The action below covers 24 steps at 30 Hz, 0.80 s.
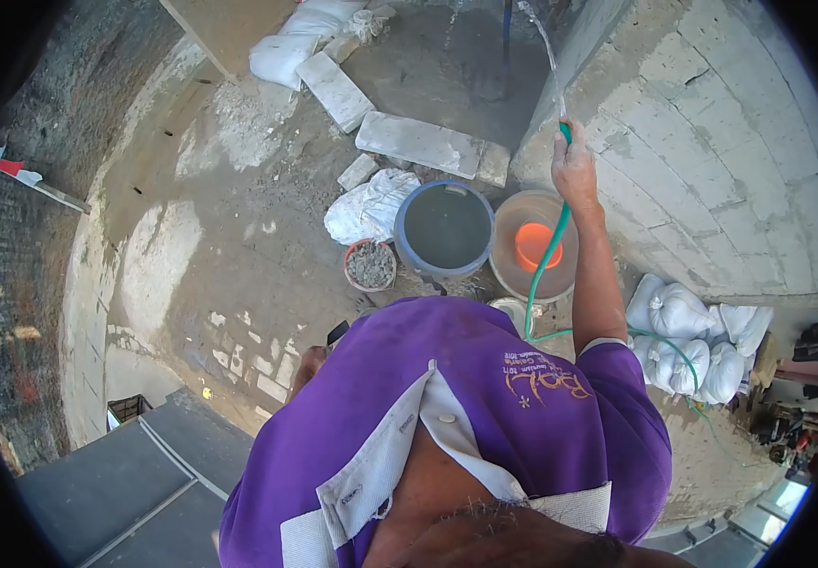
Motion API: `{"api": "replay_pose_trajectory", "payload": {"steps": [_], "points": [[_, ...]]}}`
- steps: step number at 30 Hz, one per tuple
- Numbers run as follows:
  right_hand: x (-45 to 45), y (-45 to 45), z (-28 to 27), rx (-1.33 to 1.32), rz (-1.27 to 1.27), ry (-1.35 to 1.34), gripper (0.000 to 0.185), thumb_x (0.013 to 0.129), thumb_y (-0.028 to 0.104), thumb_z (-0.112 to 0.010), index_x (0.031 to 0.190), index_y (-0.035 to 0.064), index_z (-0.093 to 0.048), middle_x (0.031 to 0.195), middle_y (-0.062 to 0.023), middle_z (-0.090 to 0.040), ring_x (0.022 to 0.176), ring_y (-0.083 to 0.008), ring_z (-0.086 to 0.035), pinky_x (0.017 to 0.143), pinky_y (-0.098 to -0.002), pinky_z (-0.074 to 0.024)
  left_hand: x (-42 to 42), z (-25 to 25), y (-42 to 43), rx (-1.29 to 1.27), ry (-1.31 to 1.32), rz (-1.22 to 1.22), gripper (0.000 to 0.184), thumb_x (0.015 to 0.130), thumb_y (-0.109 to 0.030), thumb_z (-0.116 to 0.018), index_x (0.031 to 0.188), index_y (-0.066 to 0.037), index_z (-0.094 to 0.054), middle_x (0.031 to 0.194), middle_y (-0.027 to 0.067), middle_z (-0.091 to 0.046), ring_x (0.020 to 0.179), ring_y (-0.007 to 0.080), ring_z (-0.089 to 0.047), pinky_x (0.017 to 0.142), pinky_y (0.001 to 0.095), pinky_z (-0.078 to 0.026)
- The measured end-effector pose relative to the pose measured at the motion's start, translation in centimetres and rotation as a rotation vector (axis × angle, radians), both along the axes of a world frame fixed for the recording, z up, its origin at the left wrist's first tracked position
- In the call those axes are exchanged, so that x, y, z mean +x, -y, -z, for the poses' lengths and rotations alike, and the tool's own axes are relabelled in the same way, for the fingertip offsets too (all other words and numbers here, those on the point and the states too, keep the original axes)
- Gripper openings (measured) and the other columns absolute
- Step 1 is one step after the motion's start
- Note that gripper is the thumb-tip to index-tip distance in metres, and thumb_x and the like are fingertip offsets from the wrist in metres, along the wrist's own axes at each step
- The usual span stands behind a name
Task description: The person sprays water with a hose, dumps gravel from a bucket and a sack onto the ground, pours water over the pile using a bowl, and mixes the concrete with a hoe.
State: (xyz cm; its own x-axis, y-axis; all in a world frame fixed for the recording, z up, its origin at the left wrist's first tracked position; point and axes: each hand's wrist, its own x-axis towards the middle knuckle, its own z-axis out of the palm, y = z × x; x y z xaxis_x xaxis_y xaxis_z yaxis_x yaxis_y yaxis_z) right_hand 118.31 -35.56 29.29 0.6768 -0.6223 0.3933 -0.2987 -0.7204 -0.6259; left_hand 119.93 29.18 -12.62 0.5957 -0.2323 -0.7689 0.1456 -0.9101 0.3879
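Observation:
Held out at the upper right, my right hand (574, 168) is closed around a green hose (548, 254), and water (548, 52) streams from its end toward the top. The hose runs down past a round tub (560, 276) with an orange container (534, 246) inside. My left hand (308, 367) shows only partly beside the purple shirt; its fingers are mostly hidden. Close to it is a small dark object (338, 331), and I cannot tell whether the hand holds it. A blue-rimmed barrel (447, 227) of dark liquid stands left of the tub.
A bucket of grey rubble (370, 265) and a white sack (371, 205) sit left of the barrel. Pale blocks (418, 142) lie beyond. A block wall (702, 142) rises at right, with filled white bags (681, 312) at its foot. Grey panels (134, 483) are at lower left.

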Motion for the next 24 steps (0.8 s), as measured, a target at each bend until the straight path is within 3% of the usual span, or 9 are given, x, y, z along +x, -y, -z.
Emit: {"api": "replay_pose_trajectory", "payload": {"steps": [16,18,19,24], "points": [[0.5,1.0,-1.1,0.012,-0.001,0.028,0.029,0.097,0.019,-0.047,0.125,0.0151,-0.044,0.077,-0.0236,-0.063,0.076,-0.0452,-0.062,0.064,-0.0488,-0.0459,3.2,-0.5,1.2,0.047,0.1,0.074,0.032,0.083,-0.03,-0.053,0.102,-0.007,-0.064,0.102,0.0223,-0.064,0.097,0.0391,-0.062,0.077,0.0461,-0.05],[0.6,1.1,-1.1,0.001,0.006,0.025,0.029,0.097,0.019,-0.047,0.125,0.0151,-0.044,0.079,-0.0241,-0.063,0.078,-0.0453,-0.062,0.066,-0.0489,-0.0461,3.8,0.3,1.2,0.11,0.172,0.323,0.032,0.082,-0.029,-0.053,0.101,-0.007,-0.064,0.102,0.023,-0.064,0.098,0.0398,-0.062,0.078,0.0464,-0.05],[0.7,1.1,-1.1,-0.01,0.013,0.021,0.029,0.096,0.019,-0.047,0.125,0.0151,-0.044,0.081,-0.0246,-0.063,0.08,-0.0455,-0.062,0.067,-0.049,-0.0463,4.1,0.8,1.2,0.158,0.266,0.634,0.032,0.082,-0.03,-0.052,0.101,-0.007,-0.065,0.103,0.0228,-0.064,0.099,0.0398,-0.061,0.08,0.0465,-0.05],[1.1,1.0,-1.6,0.021,0.0,0.015,0.03,0.096,0.019,-0.048,0.126,0.0153,-0.044,0.087,-0.0246,-0.064,0.084,-0.0462,-0.061,0.071,-0.05,-0.0463,3.4,-2.4,2.5,0.105,0.266,0.517,0.032,0.082,-0.029,-0.051,0.099,-0.005,-0.066,0.104,0.0239,-0.063,0.099,0.0406,-0.061,0.08,0.0473,-0.052]]}}
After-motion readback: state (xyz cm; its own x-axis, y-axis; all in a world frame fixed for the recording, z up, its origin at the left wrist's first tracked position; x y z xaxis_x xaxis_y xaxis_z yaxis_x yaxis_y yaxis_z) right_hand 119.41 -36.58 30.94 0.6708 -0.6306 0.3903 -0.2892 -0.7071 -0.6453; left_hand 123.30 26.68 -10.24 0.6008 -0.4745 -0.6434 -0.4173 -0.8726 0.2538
